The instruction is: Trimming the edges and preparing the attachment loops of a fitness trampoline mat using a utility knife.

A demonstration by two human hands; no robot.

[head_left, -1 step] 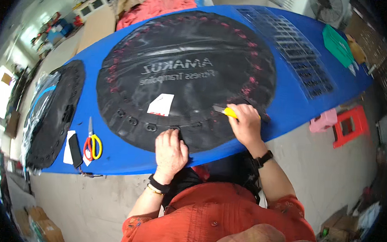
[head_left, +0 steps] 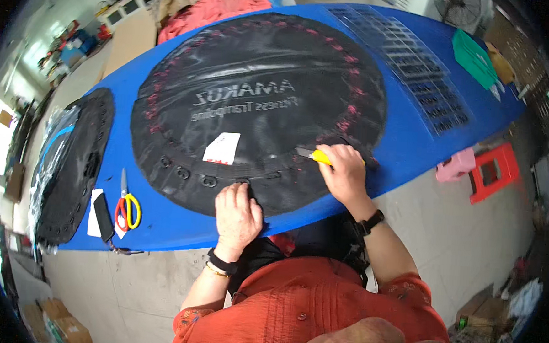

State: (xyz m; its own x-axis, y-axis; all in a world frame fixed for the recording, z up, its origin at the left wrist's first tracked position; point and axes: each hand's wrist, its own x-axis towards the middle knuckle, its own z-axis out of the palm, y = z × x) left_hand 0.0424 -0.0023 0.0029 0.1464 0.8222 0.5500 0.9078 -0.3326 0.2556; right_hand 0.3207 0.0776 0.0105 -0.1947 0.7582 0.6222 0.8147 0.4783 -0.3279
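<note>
A large round black trampoline mat (head_left: 255,70) lies flat in front of me, with pink markings in a ring and pale lettering. Black loops (head_left: 209,181) line its near border. My left hand (head_left: 238,214) is closed at the near edge, fingertips together on the border beside a loop. In my right hand (head_left: 347,179) is a yellow utility knife (head_left: 321,157), its blade out and pointing left over the mat's right near part. The fingers wrap round the handle, hiding much of it. A white piece of paper (head_left: 222,148) rests on the mat between the hands.
The blue-covered table (head_left: 164,231) carries red-and-yellow-handled scissors (head_left: 125,207), a black strip (head_left: 102,216) and a smaller black mat (head_left: 77,166) at left. A clear compartment tray (head_left: 413,67) and a green bin (head_left: 475,57) are at far right. Red stool (head_left: 495,174) stands beyond the edge.
The whole view has shifted slightly, so table and mat appear a little further left. Both hands keep nearly the same places on the mat, the right still gripping the knife.
</note>
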